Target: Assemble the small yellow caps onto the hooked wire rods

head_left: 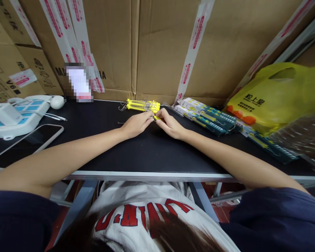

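Note:
My left hand (136, 124) and my right hand (170, 125) meet over the black table (147, 150), fingers pinched together on a small yellow piece (155, 117) between them. Just beyond the fingertips lies a small pile of yellow tools with thin wire hooks (141, 105). To the right of my right hand sits a row of packaged tools in dark green and white cards (210, 119). What exactly the yellow piece is stays too small to make out.
A white power strip with a plugged charger (15, 115), a white round object (57, 102) and a phone (31, 138) lie at the left. A yellow plastic bag (280, 94) and clear packets (299, 134) fill the right. Taped cardboard boxes (160, 45) wall off the back.

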Tool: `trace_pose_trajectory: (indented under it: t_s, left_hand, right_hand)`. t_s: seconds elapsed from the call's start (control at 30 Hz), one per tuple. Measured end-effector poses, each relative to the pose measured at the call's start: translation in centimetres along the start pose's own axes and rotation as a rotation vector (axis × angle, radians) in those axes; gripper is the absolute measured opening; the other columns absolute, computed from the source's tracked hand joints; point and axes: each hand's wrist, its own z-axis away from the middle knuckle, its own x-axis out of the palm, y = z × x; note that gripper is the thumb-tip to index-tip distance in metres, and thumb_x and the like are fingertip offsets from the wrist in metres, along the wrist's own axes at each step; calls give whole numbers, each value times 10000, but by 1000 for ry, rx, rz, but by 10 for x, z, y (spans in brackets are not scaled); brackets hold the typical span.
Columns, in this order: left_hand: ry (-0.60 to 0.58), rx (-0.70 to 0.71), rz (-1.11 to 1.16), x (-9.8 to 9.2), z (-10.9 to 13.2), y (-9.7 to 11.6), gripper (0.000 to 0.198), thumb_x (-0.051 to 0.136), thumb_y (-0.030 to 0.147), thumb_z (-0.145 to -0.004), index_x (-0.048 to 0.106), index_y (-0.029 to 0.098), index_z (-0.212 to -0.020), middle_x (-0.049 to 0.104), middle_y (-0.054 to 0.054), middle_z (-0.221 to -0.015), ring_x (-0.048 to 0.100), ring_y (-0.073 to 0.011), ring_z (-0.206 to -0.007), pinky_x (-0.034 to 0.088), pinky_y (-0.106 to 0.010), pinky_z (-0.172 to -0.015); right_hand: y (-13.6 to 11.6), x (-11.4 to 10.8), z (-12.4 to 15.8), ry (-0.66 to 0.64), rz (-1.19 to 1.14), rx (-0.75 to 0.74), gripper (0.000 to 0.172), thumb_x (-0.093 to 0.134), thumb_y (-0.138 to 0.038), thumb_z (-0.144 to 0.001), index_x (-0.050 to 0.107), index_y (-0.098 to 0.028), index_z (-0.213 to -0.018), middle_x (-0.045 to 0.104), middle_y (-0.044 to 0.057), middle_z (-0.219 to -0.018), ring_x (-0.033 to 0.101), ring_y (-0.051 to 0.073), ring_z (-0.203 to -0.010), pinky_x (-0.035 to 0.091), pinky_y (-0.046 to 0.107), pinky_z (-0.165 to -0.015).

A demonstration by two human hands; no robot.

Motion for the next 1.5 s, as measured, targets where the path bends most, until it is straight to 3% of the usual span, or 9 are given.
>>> trace_pose_trajectory:
  t_s: [0.23,0.57,0.83,1.1,1.3,1.5]
  left_hand:
    - [5,-36,-26,0,-1,0,275,327,330,-1004,538,165,-1066,659,-84,-972,624,-224,-883,438,-313,-778]
    - [3,-44,-18,1,-2,-1,307,331,348,-1001,571,163,-1053,669,-83,-983,619,-213,-865,434,-309,-782]
    - [-34,-39,-41,-1,-1,-1,293,317,336,-1004,565,185,-1041,672,-70,-1001,624,-217,-895,436,-312,-774]
    - [-82,-65,-22,-1,-2,0,295,314,339,-1011,558,188,-1080,675,-61,-963,633,-214,-878,442,-307,-777]
    - [-73,-71,-20,1,-2,-2,298,315,344,-1010,556,194,-1100,671,-64,-952,636,-226,-886,444,-317,-768]
    - [-30,-144,-17,0,-4,-6,250,344,306,-1013,560,192,-1065,668,-46,-899,634,-208,-850,439,-302,-753]
  right_hand:
    - [2,2,-1,19,110,28,105,424,-314,-966,385,-223,-933,493,-5,-748,420,130,-611,329,278,-602]
    - [-2,1,-2,8,52,36,175,416,-331,-982,386,-224,-846,444,-31,-672,395,121,-583,326,268,-598]
    - [-3,0,-2,-21,-82,66,302,396,-429,-1002,501,-190,-849,461,-14,-696,429,131,-640,369,289,-668]
    - [4,3,-3,-78,-402,187,479,461,-638,-933,511,-179,-805,354,-67,-588,320,87,-529,290,244,-531]
    - [8,4,-6,-108,-630,264,467,580,-633,-862,483,-188,-759,330,-84,-561,244,62,-485,201,221,-459]
    - [-4,-5,-8,-122,-707,389,411,588,-559,-858,424,-208,-719,282,-84,-558,210,67,-477,151,212,-439]
